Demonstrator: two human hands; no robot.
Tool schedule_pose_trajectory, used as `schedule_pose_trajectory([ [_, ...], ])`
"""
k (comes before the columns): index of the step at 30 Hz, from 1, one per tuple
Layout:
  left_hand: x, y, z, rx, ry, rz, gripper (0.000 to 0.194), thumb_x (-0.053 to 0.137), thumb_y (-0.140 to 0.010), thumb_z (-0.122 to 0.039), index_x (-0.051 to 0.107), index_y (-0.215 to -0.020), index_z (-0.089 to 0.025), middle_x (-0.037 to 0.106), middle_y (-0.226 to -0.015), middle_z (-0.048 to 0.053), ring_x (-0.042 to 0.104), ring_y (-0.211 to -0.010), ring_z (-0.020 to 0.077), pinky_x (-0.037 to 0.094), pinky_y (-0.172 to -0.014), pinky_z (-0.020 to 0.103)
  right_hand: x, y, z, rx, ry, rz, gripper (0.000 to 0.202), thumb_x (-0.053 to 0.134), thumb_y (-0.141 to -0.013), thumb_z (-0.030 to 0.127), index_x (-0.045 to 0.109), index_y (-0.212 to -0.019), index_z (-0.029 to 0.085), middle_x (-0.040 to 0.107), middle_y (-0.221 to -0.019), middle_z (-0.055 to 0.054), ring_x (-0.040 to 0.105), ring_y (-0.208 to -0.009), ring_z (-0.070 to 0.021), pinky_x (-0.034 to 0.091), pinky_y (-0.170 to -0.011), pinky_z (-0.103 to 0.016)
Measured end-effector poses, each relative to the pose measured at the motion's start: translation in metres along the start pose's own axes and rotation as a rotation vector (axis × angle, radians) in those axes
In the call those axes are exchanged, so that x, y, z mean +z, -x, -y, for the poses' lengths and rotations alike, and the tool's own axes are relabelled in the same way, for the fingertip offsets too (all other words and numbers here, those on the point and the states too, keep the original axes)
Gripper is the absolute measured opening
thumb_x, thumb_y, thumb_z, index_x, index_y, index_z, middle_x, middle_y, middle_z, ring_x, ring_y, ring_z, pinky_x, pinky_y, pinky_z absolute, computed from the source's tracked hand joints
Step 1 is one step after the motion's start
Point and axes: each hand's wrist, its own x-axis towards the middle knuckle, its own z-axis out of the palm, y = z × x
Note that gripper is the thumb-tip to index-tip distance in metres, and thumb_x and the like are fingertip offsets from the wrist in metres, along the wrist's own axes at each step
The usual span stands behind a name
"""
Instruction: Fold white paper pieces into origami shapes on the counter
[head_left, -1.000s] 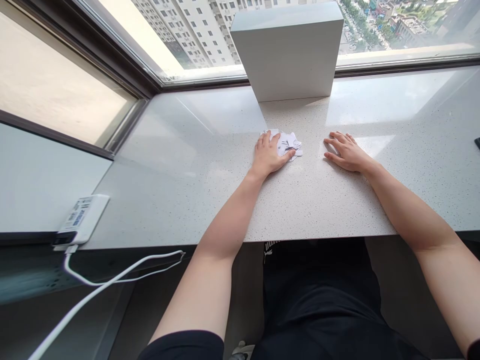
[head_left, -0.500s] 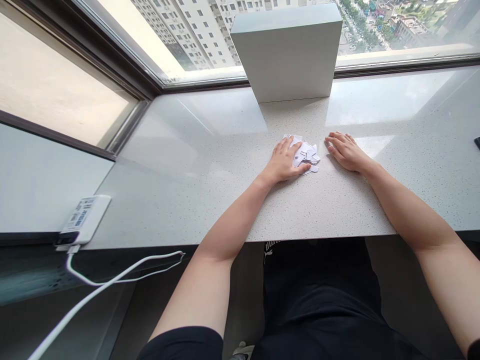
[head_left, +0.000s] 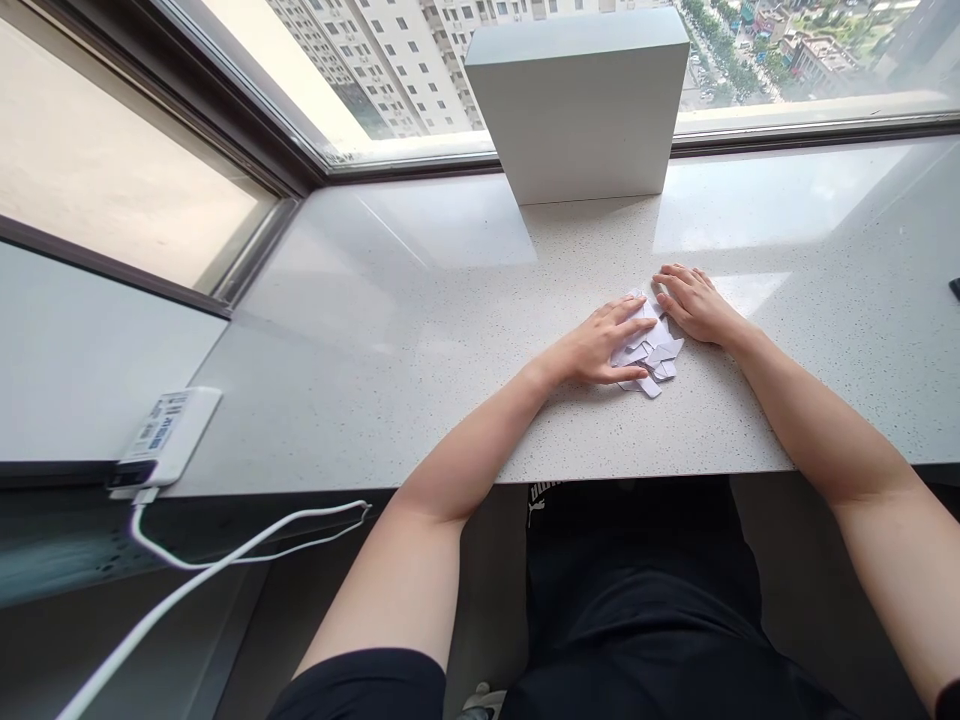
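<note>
Several white paper pieces (head_left: 657,352) lie in a loose, overlapping pile on the speckled white counter (head_left: 420,400). My left hand (head_left: 606,342) rests on the pile's left side with its fingers spread, and covers part of it. Just beyond the pile to the upper right, my right hand (head_left: 694,305) lies on the counter, palm down with its fingers stretched out. It holds nothing.
A large white box-like block (head_left: 581,125) stands at the back of the counter against the window. On the left edge sits a white device (head_left: 176,430) with a white cable (head_left: 187,588). A small dark object (head_left: 955,287) shows at the far right.
My left hand and the paper pile have moved right and nearer to me, so the pile now lies close to my right hand. My right hand has stayed in place.
</note>
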Motion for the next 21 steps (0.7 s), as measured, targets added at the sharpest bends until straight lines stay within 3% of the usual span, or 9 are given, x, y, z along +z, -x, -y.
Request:
schedule_pose_trajectory([
  [5, 0.001, 0.001, 0.001, 0.022, 0.073, -0.047, 0.110, 0.071, -0.105, -0.099, 0.059, -0.190, -0.030, 0.034, -0.209, 0.015, 0.031, -0.196, 0.0461, 0.028, -0.161, 0.068, 0.001, 0.000, -0.002, -0.012, 0.004, 0.001, 0.083, 0.028, -0.125, 0.071, 0.064, -0.183, 0.025, 0.052, -0.200, -0.018, 0.040, -0.190, -0.0486, 0.022, -0.156, -0.082],
  [11, 0.000, 0.000, 0.030, -0.114, 0.133, -0.332, 0.091, 0.037, -0.124, -0.088, 0.070, -0.176, -0.021, 0.063, -0.190, 0.022, 0.057, -0.181, 0.0429, 0.044, -0.152, 0.069, 0.008, -0.002, -0.009, -0.038, -0.052, -0.057, 0.077, 0.035, -0.126, 0.071, 0.069, -0.179, 0.026, 0.057, -0.196, -0.019, 0.044, -0.187, -0.0497, 0.023, -0.155, -0.084],
  [15, 0.000, 0.000, 0.045, -0.172, 0.103, -0.335, 0.068, 0.049, -0.127, -0.071, 0.083, -0.154, -0.019, 0.076, -0.174, 0.022, 0.069, -0.167, 0.0405, 0.053, -0.145, 0.065, 0.008, -0.002, -0.006, -0.073, -0.138, -0.110, 0.073, 0.039, -0.127, 0.070, 0.078, -0.169, 0.025, 0.070, -0.183, -0.020, 0.057, -0.177, -0.0490, 0.036, -0.150, -0.079],
  [18, -0.001, 0.001, 0.043, -0.139, 0.089, -0.301, 0.054, 0.058, -0.126, -0.058, 0.085, -0.149, -0.017, 0.078, -0.171, 0.022, 0.070, -0.164, 0.0402, 0.053, -0.145, 0.064, 0.006, -0.002, 0.003, -0.088, -0.217, -0.158, 0.070, 0.044, -0.126, 0.069, 0.084, -0.159, 0.023, 0.082, -0.162, -0.022, 0.071, -0.155, -0.0478, 0.052, -0.137, -0.073],
  [21, -0.003, 0.001, 0.037, -0.137, 0.078, -0.273, 0.047, 0.064, -0.124, -0.052, 0.086, -0.148, -0.019, 0.077, -0.172, 0.021, 0.069, -0.164, 0.0406, 0.052, -0.145, 0.066, 0.005, -0.002, 0.014, -0.060, -0.272, -0.173, 0.064, 0.057, -0.121, 0.069, 0.088, -0.152, 0.022, 0.088, -0.137, -0.021, 0.078, -0.130, -0.0448, 0.060, -0.122, -0.068],
])
